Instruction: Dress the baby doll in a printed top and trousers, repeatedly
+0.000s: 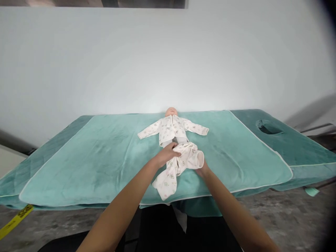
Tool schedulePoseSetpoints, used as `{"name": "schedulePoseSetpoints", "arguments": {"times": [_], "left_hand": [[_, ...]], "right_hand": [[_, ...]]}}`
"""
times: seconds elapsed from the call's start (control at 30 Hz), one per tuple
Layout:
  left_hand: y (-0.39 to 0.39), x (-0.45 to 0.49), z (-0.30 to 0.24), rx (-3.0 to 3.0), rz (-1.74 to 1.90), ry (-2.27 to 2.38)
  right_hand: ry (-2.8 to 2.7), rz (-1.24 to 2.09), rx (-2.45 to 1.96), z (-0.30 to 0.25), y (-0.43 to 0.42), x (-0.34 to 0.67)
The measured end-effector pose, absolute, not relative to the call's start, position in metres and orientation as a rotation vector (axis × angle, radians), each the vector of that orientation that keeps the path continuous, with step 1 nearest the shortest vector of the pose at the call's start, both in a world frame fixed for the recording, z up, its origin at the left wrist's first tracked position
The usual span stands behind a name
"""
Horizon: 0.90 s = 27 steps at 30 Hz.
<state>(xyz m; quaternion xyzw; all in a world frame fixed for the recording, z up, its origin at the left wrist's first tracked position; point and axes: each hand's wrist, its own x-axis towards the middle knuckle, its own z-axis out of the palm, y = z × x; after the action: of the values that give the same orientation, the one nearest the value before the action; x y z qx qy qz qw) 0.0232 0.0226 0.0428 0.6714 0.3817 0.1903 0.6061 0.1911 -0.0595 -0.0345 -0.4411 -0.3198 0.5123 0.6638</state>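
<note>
A baby doll (171, 111) lies on its back on the bed, wearing a white patterned long-sleeved top (172, 127) with both sleeves spread out. White patterned baby trousers (169, 180) are gathered around the doll's lower legs. My left hand (168, 154) grips the fabric near the waistband, thumb and fingers closed on it. My right hand (202, 169) is at the right trouser leg, mostly hidden behind the cloth, so its fingers do not show. One trouser leg hangs toward the bed's front edge; the other points right with its cuff facing me.
A light green blanket (91, 164) with white piping covers the padded bed (309, 150). The bed has a face hole (269, 127) at the right. A white wall (168, 59) stands behind. Yellow tape (15, 221) hangs at the front left corner.
</note>
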Motion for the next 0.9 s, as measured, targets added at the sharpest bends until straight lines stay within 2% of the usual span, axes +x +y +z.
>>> {"name": "schedulePoseSetpoints", "arguments": {"times": [0.1,0.23,0.43,0.5,0.7,0.9], "left_hand": [[0.027,0.019,0.038,1.710,0.476,0.905],[0.042,0.029,0.033,1.943,0.742,1.055],[0.053,0.051,0.033,1.838,0.912,1.186],[0.052,0.049,0.042,1.771,0.865,1.149],[0.059,0.005,0.073,1.413,0.427,0.791],[0.083,-0.018,0.062,1.369,0.348,0.627]], "right_hand": [[-0.710,1.188,-0.989,-0.036,-0.057,0.192],[-0.806,0.967,-1.181,-0.032,-0.049,0.192],[-0.767,0.869,-1.218,-0.034,-0.021,0.204],[-0.752,0.877,-1.201,-0.037,-0.015,0.208],[-0.788,0.950,-1.138,-0.049,-0.014,0.212],[-0.775,1.122,-1.001,-0.058,-0.019,0.217]]}}
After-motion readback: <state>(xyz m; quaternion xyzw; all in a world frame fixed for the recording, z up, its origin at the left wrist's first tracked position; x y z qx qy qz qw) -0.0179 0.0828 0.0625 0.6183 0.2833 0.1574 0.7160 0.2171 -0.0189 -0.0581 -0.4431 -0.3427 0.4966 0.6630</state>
